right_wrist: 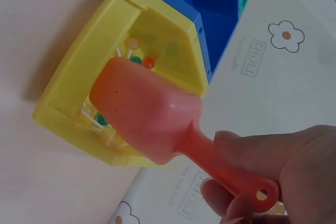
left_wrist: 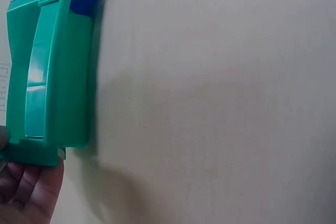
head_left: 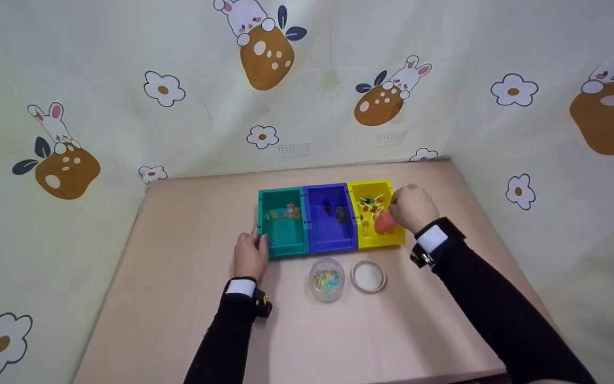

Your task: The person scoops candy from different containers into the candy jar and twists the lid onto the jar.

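Note:
My right hand [head_left: 415, 207] pinches the handle of a small pinkish-red scoop [right_wrist: 144, 108] between thumb and fingers. The scoop's blade dips into the yellow bin [head_left: 371, 186], seen back-side up in the right wrist view. Inside lie several white sticks with coloured round heads [right_wrist: 148, 63], partly hidden under the scoop. My left hand [head_left: 250, 257] grips the outer end wall of the green bin [head_left: 285, 237], its thumb at the rim and fingers outside. Some small beads or stones [head_left: 292, 212] lie in the green bin. A blue bin [head_left: 331, 234] joins the two and contains dark small pieces [head_left: 340, 214].
In front of the bins stands a clear jar [head_left: 326, 293] with colourful small pieces in it. A round lid [head_left: 369, 277] lies to its right. Patterned cloth [head_left: 328, 106] surrounds the beige tabletop [head_left: 190, 298] at the back and sides.

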A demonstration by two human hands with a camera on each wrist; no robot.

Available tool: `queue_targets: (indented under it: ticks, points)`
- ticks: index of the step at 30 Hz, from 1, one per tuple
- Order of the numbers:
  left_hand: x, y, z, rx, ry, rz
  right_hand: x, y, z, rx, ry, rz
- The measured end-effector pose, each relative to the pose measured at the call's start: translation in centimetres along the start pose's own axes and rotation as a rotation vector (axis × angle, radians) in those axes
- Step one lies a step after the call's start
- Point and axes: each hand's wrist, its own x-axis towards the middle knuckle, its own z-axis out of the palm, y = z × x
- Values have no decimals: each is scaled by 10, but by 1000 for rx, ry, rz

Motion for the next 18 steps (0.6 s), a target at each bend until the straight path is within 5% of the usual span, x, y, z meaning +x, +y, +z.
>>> queue_targets:
  ticks: [8,18]
  points:
    - [-2,29,-7,43,-62,-96,15,-4,12,-187,-52,-16]
    - [-1,28,-15,60,-87,-118,10,16,29,104,89,-50]
